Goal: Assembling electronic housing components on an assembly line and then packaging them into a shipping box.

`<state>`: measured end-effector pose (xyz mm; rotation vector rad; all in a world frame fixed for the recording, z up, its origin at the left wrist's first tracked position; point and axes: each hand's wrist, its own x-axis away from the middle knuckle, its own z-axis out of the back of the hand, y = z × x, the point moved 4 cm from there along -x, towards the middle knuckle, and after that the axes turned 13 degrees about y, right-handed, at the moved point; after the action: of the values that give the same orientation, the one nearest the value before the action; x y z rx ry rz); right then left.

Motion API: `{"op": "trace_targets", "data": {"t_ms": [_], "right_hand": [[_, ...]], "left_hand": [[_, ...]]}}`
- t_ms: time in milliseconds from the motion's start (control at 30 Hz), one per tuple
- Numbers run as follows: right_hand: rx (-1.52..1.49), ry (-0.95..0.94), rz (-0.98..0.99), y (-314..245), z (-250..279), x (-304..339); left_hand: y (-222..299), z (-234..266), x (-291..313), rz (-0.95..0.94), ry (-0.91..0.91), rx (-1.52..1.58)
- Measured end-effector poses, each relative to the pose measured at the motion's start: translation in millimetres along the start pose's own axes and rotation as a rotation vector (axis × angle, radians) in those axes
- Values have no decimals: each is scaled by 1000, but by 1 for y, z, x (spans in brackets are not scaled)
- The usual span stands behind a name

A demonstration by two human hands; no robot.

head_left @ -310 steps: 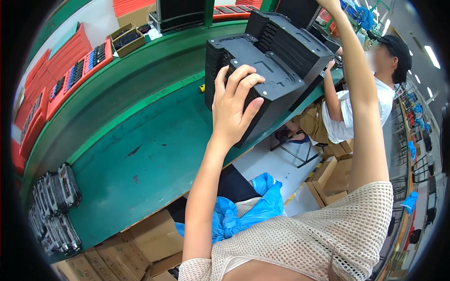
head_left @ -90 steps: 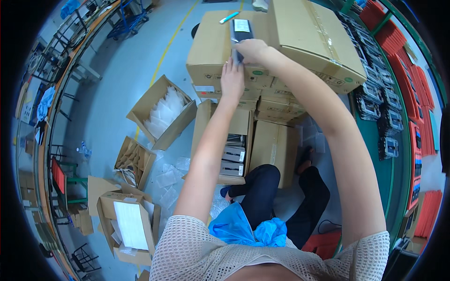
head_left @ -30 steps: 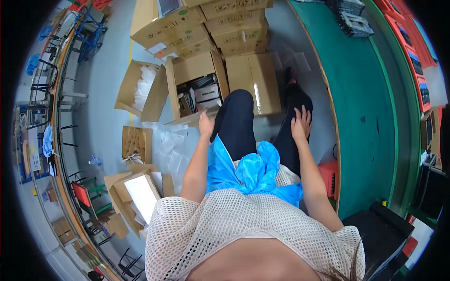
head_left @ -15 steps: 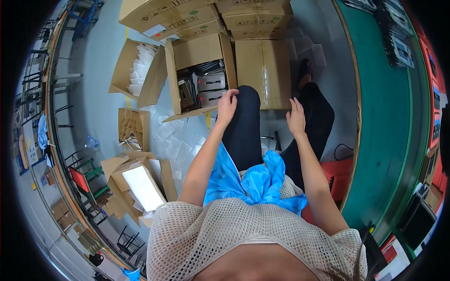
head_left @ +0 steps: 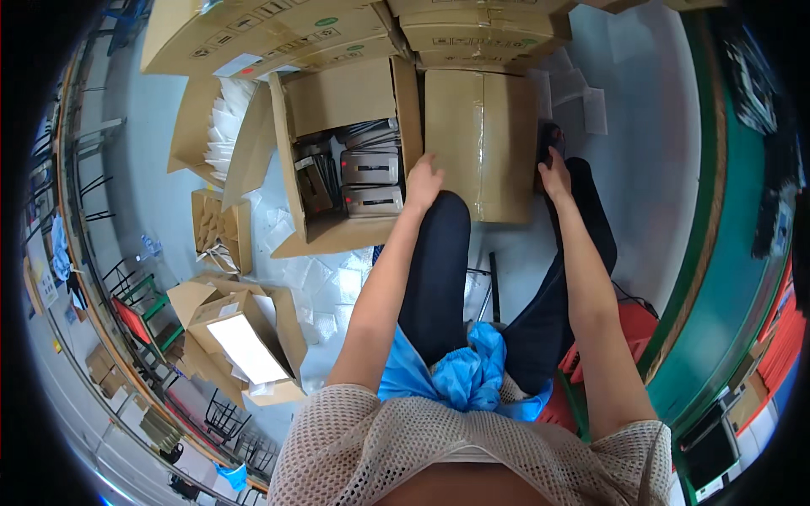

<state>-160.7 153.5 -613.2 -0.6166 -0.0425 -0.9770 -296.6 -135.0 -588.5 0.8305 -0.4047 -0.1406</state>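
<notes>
A closed brown carton (head_left: 456, 126) with clear tape down its middle stands in front of my knees. My left hand (head_left: 424, 181) is at its left side, fingers stretched forward by the gap next to the open carton (head_left: 333, 97). My right hand (head_left: 555, 177) reaches along its right side with the fingers extended; whether they touch the cardboard is hard to tell. Neither hand visibly grips anything. Inside the open carton lie several flat grey and dark packages (head_left: 371, 167), some in rows and some on edge.
More sealed cartons (head_left: 481, 34) are stacked behind. To the left stand a carton of white sheets (head_left: 228, 126), a small box with dividers (head_left: 221, 228) and an open box with a white panel (head_left: 246, 347). Clear plastic bags litter the floor. A green-topped table (head_left: 717, 278) runs along the right.
Both hands have moved forward to the closed carton's two sides, the left one away from the open carton's front corner. My view has shifted, and my legs have moved a little.
</notes>
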Motion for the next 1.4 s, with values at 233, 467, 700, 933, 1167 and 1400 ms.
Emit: {"op": "trace_targets", "data": {"t_ms": [233, 467, 700, 933, 1167, 1400], "right_hand": [[146, -133, 227, 9, -47, -63], [321, -204, 227, -6, -74, -112], [349, -44, 393, -39, -94, -179], [535, -78, 511, -53, -109, -225], [514, -83, 475, -43, -111, -234], [785, -197, 317, 44, -89, -218]], "left_hand": [[-32, -33, -66, 93, -46, -40], [-51, -67, -90, -13, -17, -83], [-95, -105, -127, 82, -11, -235], [-109, -105, -147, 505, -148, -209], [-115, -98, -143, 454, -276, 135], [-116, -120, -129, 373, -441, 588]]}}
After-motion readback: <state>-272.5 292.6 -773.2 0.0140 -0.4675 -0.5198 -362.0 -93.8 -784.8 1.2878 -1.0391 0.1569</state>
